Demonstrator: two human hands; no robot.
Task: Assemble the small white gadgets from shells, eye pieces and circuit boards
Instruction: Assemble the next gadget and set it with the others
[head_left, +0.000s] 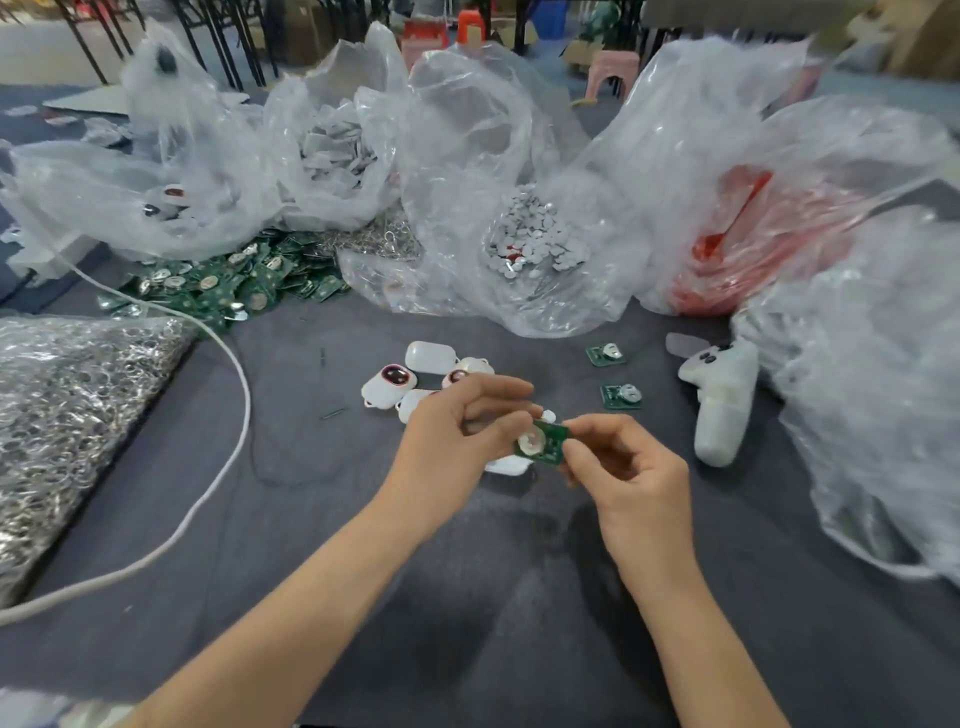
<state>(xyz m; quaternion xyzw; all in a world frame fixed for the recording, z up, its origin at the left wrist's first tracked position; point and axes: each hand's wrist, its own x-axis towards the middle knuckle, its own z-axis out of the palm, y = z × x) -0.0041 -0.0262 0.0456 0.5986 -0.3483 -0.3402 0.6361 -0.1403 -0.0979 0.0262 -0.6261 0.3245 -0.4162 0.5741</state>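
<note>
Grey cloth covers the whole work table. Big clear plastic bags crowd its far and right sides; one holds red things, and another holds small white discs. At the left edge lies a bag of metal rings, and behind it a heap of green boards is spilled on the cloth. A white cable curves down the left side. Right of the middle lies a white pistol-shaped object.

The left hand and the right hand meet above the middle of the cloth. Both pinch one green circuit board, the left at its left edge and the right at its right edge. Behind the left hand lie several white shells, one with a dark red eye piece. Two loose circuit boards lie beyond the right hand, apart from each other.
</note>
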